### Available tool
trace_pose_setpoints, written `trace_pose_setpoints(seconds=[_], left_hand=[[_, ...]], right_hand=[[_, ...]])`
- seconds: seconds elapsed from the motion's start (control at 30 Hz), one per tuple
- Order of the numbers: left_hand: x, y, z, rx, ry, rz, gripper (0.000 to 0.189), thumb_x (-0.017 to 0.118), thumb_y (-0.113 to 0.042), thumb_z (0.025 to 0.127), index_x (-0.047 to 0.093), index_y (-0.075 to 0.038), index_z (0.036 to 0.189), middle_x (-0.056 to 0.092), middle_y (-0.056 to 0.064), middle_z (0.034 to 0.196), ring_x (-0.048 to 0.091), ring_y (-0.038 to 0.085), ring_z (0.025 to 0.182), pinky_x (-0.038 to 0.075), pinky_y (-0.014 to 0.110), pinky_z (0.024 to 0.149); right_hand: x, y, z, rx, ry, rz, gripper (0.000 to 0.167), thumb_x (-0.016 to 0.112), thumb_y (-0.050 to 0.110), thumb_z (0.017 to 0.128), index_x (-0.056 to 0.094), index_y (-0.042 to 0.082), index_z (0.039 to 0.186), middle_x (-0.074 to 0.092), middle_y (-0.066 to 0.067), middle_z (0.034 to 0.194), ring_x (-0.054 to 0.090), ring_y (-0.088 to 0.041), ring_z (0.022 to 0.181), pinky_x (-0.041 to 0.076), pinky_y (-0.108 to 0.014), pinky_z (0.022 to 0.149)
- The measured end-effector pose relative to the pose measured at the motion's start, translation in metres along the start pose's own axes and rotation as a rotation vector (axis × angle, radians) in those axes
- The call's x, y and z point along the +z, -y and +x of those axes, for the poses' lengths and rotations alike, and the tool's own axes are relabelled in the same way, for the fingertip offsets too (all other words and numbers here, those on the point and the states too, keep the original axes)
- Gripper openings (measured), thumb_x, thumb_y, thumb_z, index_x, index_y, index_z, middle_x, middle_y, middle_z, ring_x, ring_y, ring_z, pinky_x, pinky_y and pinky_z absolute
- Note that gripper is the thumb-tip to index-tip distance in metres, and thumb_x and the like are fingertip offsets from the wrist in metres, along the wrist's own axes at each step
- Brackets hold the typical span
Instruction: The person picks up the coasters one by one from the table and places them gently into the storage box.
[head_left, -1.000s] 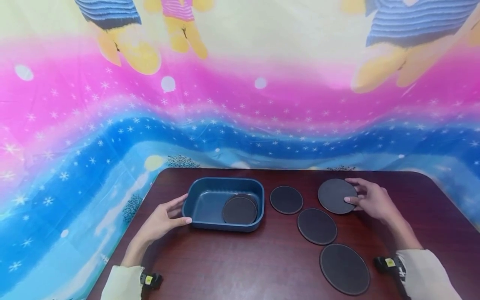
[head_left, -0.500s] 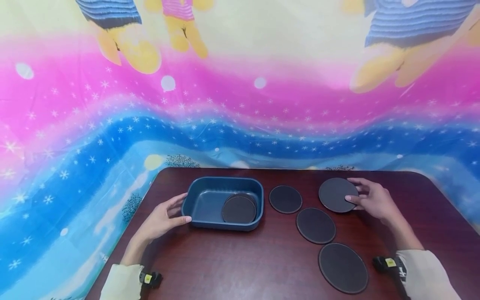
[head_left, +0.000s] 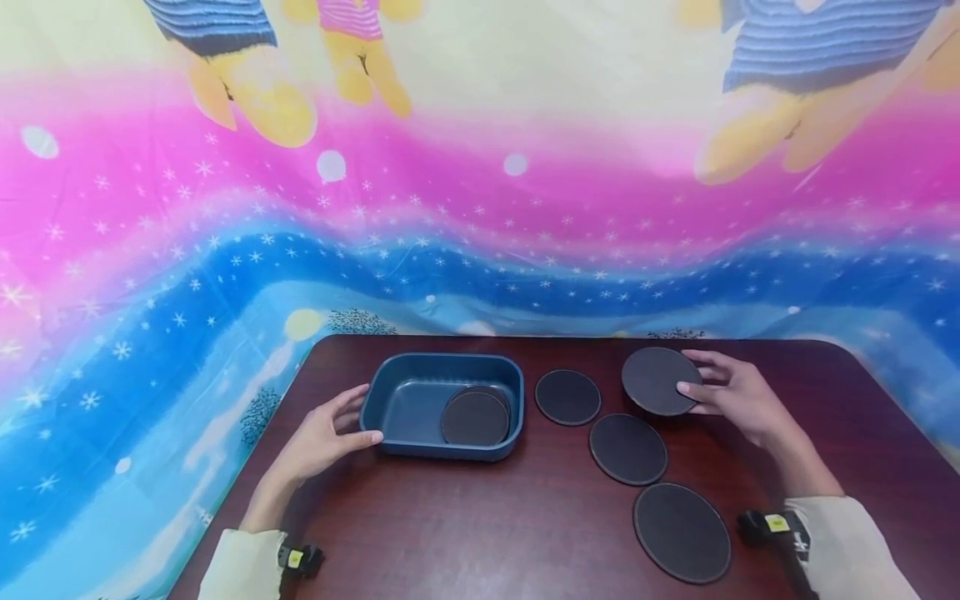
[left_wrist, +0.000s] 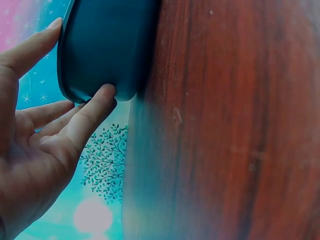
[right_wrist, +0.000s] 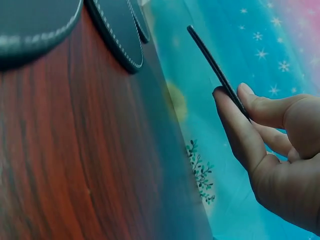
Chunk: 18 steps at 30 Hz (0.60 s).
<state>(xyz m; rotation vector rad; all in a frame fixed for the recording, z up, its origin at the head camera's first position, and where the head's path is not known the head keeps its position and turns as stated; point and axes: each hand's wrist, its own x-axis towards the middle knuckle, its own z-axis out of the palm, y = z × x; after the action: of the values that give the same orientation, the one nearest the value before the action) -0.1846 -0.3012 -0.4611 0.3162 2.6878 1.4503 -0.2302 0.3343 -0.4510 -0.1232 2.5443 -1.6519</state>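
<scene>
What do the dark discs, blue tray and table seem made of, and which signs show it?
Dark discs: probably leather or imitation leather, dull finish; pale stitching follows the edge.
Blue tray: perhaps plastic or coated metal, smooth; soft highlights fit either.
Table: wood or wood-look laminate, slightly glossy; dark, streaked grain shows.

Dark teal-blue colours the dish (head_left: pixel 450 451) at seven o'clock on my head feed, while a plain charcoal disc (head_left: pixel 652 382) at four meets the reddish-brown, dark-streaked wood grain of my table (head_left: pixel 465 525) at six. My right-wrist feed, at eleven, shows black, pale-stitched discs (right_wrist: pixel 117 32). At twelve on my head feed, the cloth (head_left: pixel 480 196) bands cream, pink and snowflake-dotted blue.
</scene>
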Motion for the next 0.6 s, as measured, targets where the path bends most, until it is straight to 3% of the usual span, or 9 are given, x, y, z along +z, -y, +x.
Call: trace_pose_setpoints(seconds=[0.1, 0.27, 0.33, 0.6], left_hand=[[0.0, 0.001, 0.001, -0.001, 0.002, -0.007, 0.091, 0.088, -0.027, 0.092, 0.04, -0.005, 0.165, 0.059, 0.025, 0.154, 0.065, 0.043, 0.137, 0.056, 0.015, 0.091], [0.0, 0.002, 0.001, -0.003, 0.009, -0.001, 0.09, 0.088, -0.027, 0.092, 0.04, -0.005, 0.165, 0.06, 0.025, 0.154, 0.065, 0.043, 0.137, 0.057, 0.017, 0.092], [0.0, 0.001, 0.001, -0.005, 0.011, 0.002, 0.091, 0.088, -0.027, 0.092, 0.04, -0.006, 0.165, 0.059, 0.024, 0.154, 0.064, 0.043, 0.137, 0.057, 0.018, 0.093], [-0.001, -0.001, 0.0, -0.019, 0.017, 0.006, 0.092, 0.088, -0.026, 0.092, 0.039, -0.004, 0.166, 0.058, 0.026, 0.155, 0.062, 0.045, 0.139, 0.058, 0.02, 0.092]], right_hand=[[0.001, 0.002, 0.0, 0.005, 0.007, 0.035, 0.078, 0.073, 0.021, 0.105, 0.031, -0.001, 0.167, 0.054, -0.033, 0.145, 0.078, -0.008, 0.094, 0.067, -0.036, 0.083], [0.003, 0.008, -0.002, 0.009, 0.03, 0.103, 0.078, 0.073, 0.018, 0.104, 0.031, -0.002, 0.167, 0.069, 0.003, 0.121, 0.079, -0.01, 0.094, 0.067, -0.034, 0.083], [0.003, 0.01, -0.003, 0.01, 0.039, 0.119, 0.078, 0.073, 0.018, 0.104, 0.031, -0.001, 0.166, 0.068, 0.011, 0.115, 0.079, -0.01, 0.094, 0.067, -0.033, 0.083], [0.006, 0.015, -0.004, 0.006, 0.064, 0.235, 0.075, 0.074, 0.01, 0.102, 0.033, -0.002, 0.165, 0.073, 0.011, 0.112, 0.08, -0.013, 0.091, 0.067, -0.032, 0.081]])
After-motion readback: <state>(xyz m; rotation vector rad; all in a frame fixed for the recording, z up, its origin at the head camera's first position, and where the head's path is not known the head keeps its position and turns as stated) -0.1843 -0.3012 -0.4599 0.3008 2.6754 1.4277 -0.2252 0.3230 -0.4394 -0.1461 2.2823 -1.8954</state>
